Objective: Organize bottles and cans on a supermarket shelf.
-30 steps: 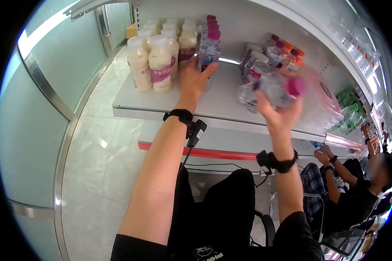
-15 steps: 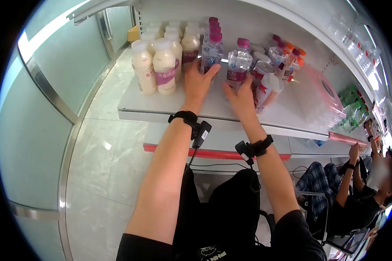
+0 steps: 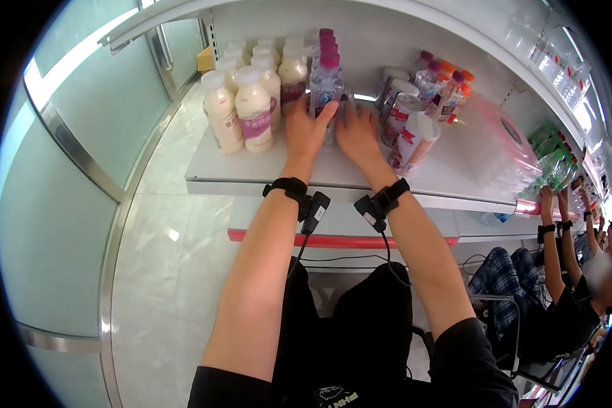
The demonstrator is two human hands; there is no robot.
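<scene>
My left hand (image 3: 304, 136) is around the left side of the front clear bottle (image 3: 326, 92) with a purple cap, its thumb across the front. That bottle stands upright at the head of a row of purple-capped bottles. To its right, my right hand (image 3: 358, 136) is low over the shelf (image 3: 292, 171), fingers bent round something clear that is mostly hidden. Left of my hands stand cream-coloured bottles (image 3: 253, 112) with white caps in rows. Printed cans (image 3: 413, 144) stand to the right of my right hand.
Clear bottles with purple and orange caps (image 3: 449, 100) stand behind the cans. Farther right are a clear, pink-edged plastic container (image 3: 500, 146) and green bottles (image 3: 557, 166). A seated person (image 3: 557, 319) reaches towards the shelves at the right. Another shelf (image 3: 415, 224) runs below.
My right hand has moved left towards the bottle row. The upright purple-capped bottle it was at no longer shows there. My left hand remains at the front bottle.
</scene>
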